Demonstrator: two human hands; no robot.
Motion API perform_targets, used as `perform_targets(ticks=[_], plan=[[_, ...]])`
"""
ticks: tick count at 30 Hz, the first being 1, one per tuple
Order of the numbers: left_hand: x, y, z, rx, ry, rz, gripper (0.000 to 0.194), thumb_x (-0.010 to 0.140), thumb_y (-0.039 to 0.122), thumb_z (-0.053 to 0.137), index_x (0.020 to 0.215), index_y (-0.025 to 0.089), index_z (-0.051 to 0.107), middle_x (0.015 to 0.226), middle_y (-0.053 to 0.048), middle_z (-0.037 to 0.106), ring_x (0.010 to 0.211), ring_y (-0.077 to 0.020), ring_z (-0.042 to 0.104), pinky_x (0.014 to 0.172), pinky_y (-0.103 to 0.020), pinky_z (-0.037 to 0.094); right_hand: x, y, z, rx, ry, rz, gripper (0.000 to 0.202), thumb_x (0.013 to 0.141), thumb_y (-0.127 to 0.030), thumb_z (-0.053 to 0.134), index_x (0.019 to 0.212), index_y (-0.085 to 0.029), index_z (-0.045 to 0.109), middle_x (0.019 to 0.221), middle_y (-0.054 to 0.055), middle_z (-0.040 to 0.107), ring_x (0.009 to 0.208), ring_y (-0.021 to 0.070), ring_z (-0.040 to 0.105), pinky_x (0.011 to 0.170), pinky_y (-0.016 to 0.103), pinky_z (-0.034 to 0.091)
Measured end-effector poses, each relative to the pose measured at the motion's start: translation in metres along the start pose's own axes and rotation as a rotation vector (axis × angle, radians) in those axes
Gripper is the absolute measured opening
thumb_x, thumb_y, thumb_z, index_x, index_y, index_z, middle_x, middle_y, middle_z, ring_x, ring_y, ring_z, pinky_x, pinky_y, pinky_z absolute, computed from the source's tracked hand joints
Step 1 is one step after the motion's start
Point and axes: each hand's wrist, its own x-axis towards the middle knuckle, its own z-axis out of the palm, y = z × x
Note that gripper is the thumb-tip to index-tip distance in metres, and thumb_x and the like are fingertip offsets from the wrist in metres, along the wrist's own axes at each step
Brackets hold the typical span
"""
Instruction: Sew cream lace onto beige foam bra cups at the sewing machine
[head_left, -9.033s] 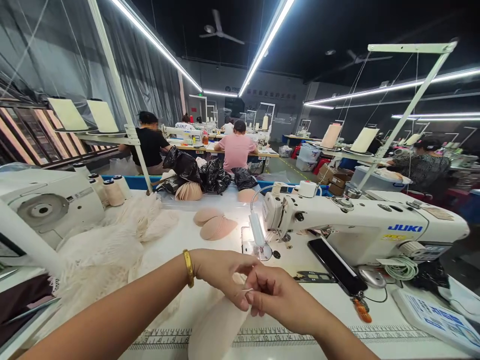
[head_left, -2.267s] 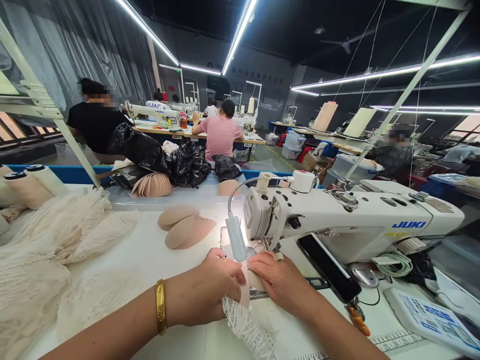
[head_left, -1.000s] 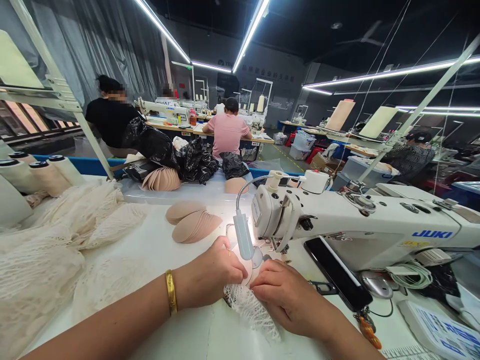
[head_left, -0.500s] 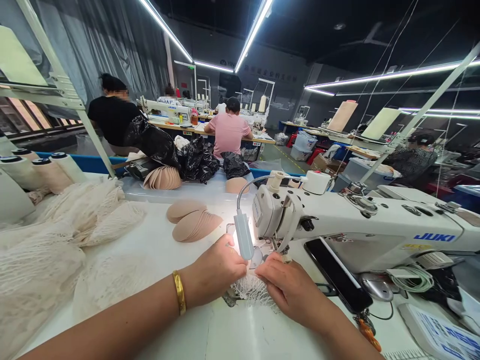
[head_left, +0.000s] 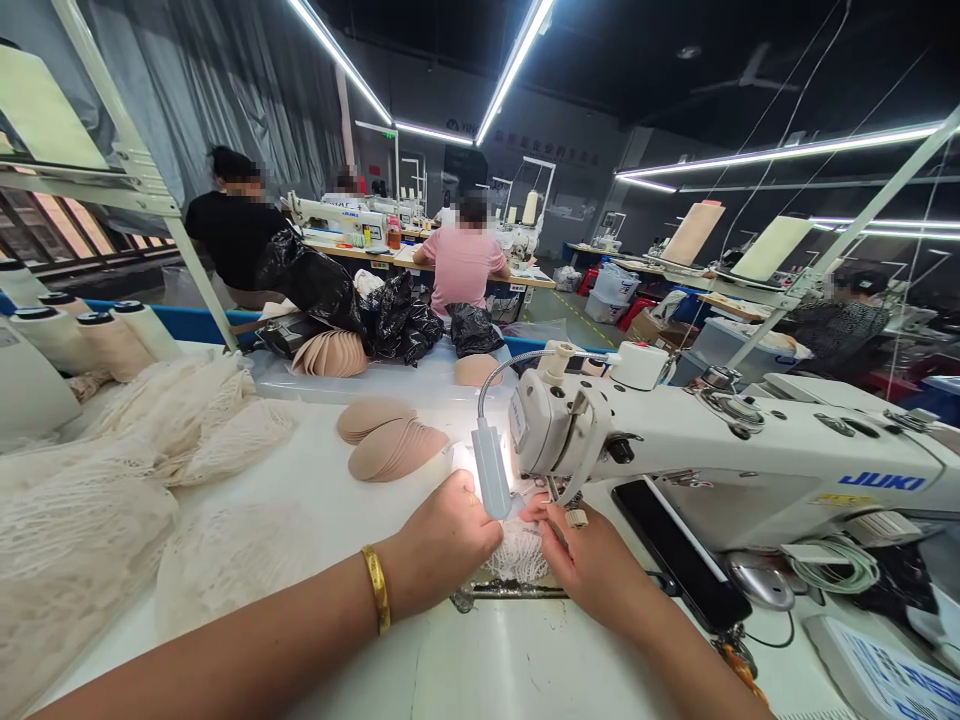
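A piece of white lace fabric lies under the needle area of a white sewing machine, between my two hands. My left hand is closed at the fabric's left edge, just below the grey lamp head. At the right edge, beside the presser foot, my right hand has its fingers pressed together on the lace. The lamp hides part of the fabric and the left fingertips.
Beige oval pads lie stacked beyond my left forearm. A heap of cream lace covers the left of the table. A black phone and a computer mouse lie at right. Seated people work beyond.
The lace has shifted farther under the machine, showing more of the metal edge in front. My right fingers have moved slightly forward at the presser foot. The camera view has shifted a little.
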Motion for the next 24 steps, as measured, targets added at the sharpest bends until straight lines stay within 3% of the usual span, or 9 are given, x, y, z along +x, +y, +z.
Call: perform_targets(ticks=[4,8,11,14,16,20,22,24], plan=[[-0.002,0.004,0.002,0.029,-0.011,-0.035,0.028,0.084,-0.001,0.051,0.067,0.021,0.048,0.062,0.001,0.048,0.06,-0.0168,0.043,0.067,-0.035,0.04,-0.001,-0.002,-0.002,0.012,0.015,-0.018,0.032,0.1,-0.014,0.04,0.11,-0.021,0.07,0.11,0.009,0.078,0.101,0.0289,0.071,0.081,0.041,0.059],[-0.002,0.006,-0.01,0.036,-0.052,-0.066,0.021,0.078,0.001,0.057,0.073,0.02,0.051,0.068,-0.001,0.053,0.067,-0.0196,0.05,0.068,-0.034,0.042,-0.003,-0.005,-0.004,0.027,0.057,-0.071,0.033,0.099,-0.012,0.04,0.115,-0.017,0.068,0.101,0.01,0.078,0.098,0.0284,0.07,0.08,0.04,0.059],[-0.002,0.006,-0.028,-0.005,-0.148,-0.065,0.02,0.071,0.004,0.065,0.075,0.019,0.053,0.074,-0.003,0.057,0.077,-0.0223,0.054,0.078,-0.037,0.046,-0.005,-0.005,-0.002,0.014,0.074,-0.111,0.033,0.097,-0.009,0.04,0.117,-0.019,0.063,0.1,0.009,0.077,0.091,0.0271,0.07,0.075,0.038,0.058],[-0.001,0.007,-0.041,-0.004,-0.204,-0.093,0.014,0.071,0.014,0.069,0.079,0.02,0.059,0.082,-0.004,0.06,0.084,-0.0257,0.055,0.092,-0.048,0.043,-0.007,-0.007,0.0,-0.035,0.11,-0.186,0.037,0.094,-0.004,0.037,0.121,-0.02,0.057,0.098,0.008,0.077,0.078,0.0246,0.068,0.074,0.04,0.057],[-0.001,0.008,-0.045,0.0,-0.221,-0.142,0.014,0.073,0.021,0.071,0.085,0.021,0.063,0.087,-0.005,0.06,0.084,-0.0264,0.055,0.089,-0.048,0.043,-0.008,-0.012,-0.001,-0.035,0.125,-0.251,0.04,0.093,-0.003,0.038,0.126,-0.02,0.053,0.102,0.009,0.076,0.084,0.0249,0.07,0.079,0.041,0.057],[-0.002,0.015,-0.051,-0.099,-0.265,-0.166,0.026,0.076,0.02,0.069,0.101,0.022,0.062,0.098,-0.005,0.062,0.084,-0.024,0.055,0.075,-0.035,0.044,-0.008,-0.026,-0.004,0.044,0.068,-0.396,0.051,0.092,-0.005,0.047,0.14,-0.024,0.046,0.131,0.011,0.067,0.123,0.027,0.061,0.094,0.041,0.054],[-0.005,0.017,-0.054,-0.149,-0.307,-0.098,0.032,0.075,0.016,0.068,0.106,0.022,0.06,0.103,-0.005,0.063,0.085,-0.0231,0.056,0.073,-0.033,0.044,-0.007,-0.029,-0.002,0.014,0.029,-0.414,0.051,0.091,-0.005,0.05,0.138,-0.024,0.049,0.13,0.009,0.067,0.118,0.0265,0.061,0.09,0.04,0.053],[-0.009,0.018,-0.057,-0.143,-0.33,-0.05,0.033,0.076,0.013,0.067,0.107,0.022,0.06,0.105,-0.005,0.064,0.084,-0.0228,0.057,0.07,-0.033,0.043,-0.006,-0.026,0.001,-0.091,-0.002,-0.374,0.039,0.087,-0.001,0.049,0.118,-0.023,0.06,0.109,0.007,0.072,0.102,0.026,0.064,0.08,0.037,0.053]])
